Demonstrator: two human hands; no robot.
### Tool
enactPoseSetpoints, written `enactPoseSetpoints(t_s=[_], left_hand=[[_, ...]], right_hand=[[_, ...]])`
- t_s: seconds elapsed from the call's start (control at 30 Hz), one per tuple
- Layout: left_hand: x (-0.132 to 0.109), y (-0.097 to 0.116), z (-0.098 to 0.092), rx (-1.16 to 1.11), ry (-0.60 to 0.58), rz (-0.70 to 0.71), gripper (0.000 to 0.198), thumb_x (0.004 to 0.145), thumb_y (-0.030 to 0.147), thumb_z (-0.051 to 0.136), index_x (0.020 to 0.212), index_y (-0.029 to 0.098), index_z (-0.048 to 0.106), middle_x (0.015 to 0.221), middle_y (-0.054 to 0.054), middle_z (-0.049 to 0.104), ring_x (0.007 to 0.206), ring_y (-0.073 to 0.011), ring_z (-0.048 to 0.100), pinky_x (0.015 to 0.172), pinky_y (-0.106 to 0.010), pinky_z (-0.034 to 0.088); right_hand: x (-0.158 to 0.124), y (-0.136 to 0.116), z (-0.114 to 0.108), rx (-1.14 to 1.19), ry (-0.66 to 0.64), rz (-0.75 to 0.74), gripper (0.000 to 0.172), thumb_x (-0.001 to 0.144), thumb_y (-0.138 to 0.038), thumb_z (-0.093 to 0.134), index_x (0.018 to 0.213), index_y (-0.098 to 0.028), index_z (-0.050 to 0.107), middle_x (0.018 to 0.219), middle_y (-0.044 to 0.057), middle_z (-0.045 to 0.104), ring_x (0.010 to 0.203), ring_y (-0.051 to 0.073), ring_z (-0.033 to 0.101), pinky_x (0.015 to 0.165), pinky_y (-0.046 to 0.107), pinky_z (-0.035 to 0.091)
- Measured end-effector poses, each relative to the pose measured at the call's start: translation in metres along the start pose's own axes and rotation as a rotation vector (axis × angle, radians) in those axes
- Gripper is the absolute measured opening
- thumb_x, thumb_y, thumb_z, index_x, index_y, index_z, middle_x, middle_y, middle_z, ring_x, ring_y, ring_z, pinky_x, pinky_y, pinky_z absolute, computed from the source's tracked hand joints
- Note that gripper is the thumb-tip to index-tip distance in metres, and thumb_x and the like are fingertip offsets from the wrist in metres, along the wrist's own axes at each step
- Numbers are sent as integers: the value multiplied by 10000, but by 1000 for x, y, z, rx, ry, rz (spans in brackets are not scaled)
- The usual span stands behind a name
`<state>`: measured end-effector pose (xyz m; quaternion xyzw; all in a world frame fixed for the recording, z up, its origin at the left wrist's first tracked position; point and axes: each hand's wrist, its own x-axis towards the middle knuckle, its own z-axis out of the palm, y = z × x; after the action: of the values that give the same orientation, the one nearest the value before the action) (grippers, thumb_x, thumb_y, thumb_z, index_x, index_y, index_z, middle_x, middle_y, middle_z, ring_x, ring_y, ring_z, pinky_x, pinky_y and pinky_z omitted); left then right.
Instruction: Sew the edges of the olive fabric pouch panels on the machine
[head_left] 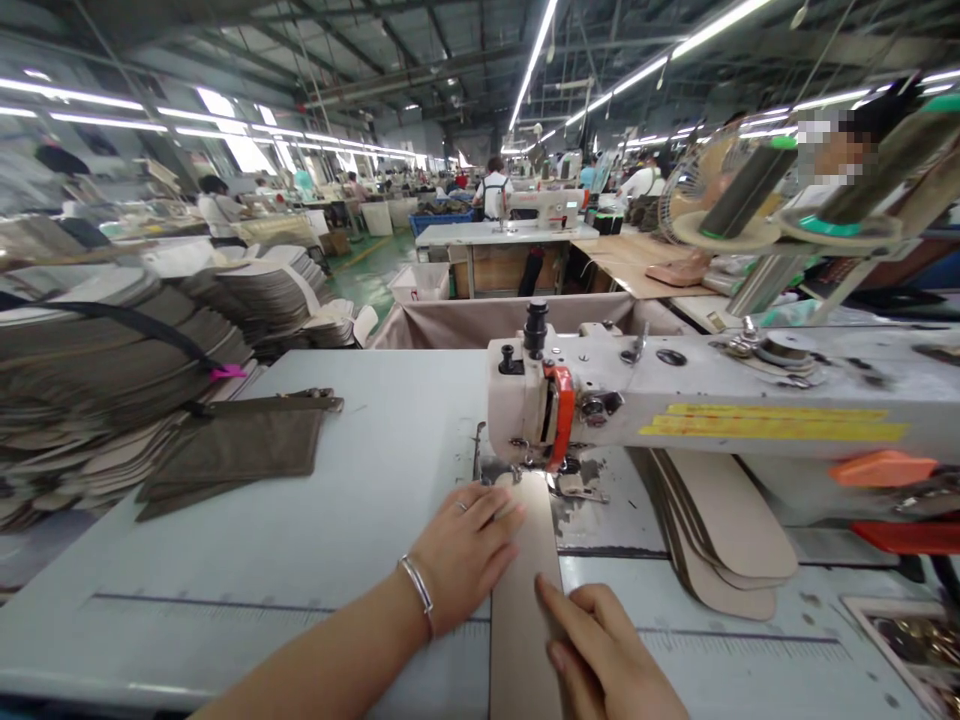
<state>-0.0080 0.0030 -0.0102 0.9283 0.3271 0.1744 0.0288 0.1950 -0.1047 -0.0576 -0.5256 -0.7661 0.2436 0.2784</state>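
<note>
A long beige panel [525, 620] lies lengthwise on the pale sewing table, its far end beneath the presser foot of the sewing machine [525, 400]. Flat on the panel's left side and far part rests my left hand [469, 550], fingers stretched out close to the needle area. My right hand [607, 650] is at the panel's right edge, index finger and thumb on the edge and the other fingers curled. What those curled fingers touch is hidden. Rounded beige panels [735, 510] lie stacked under the machine arm.
Dark fabric pieces [247, 440] lie on the table's left, beside tall stacks of panels [127, 350]. A ruler line [225, 603] crosses the tabletop. Thread cones [750, 185] stand at the right; a tray of metal parts [911, 640] sits at the lower right. Other people work farther back.
</note>
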Motion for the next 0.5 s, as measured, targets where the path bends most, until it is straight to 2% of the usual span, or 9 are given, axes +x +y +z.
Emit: enactPoseSetpoints(t_s=[0.1,0.2,0.5], left_hand=[[0,-2,3,-10,-2,-7,382,908,240,551,1282,173,511,1316,-125,519,1234,-288,469,1081,-547,378],[0,-3,7,-11,1,-27,371,909,240,549,1275,188,523,1327,-119,519,1240,-288,475,1085,-563,369],[3,-6,12,17,-28,-77,371,932,246,512,1299,189,513,1387,-113,477,1291,-284,436,1112,-549,342]], right_hand=[[11,-2,-13,47,-68,26,424,947,-195,389,1361,-147,471,1039,92,530,934,112,613,875,177,486],[16,-3,-20,90,-86,73,423,942,-195,390,1353,-156,482,1035,81,534,954,121,597,881,197,484],[24,-7,-24,123,-61,133,414,943,-229,399,1345,-198,492,1040,58,548,961,127,590,879,216,483]])
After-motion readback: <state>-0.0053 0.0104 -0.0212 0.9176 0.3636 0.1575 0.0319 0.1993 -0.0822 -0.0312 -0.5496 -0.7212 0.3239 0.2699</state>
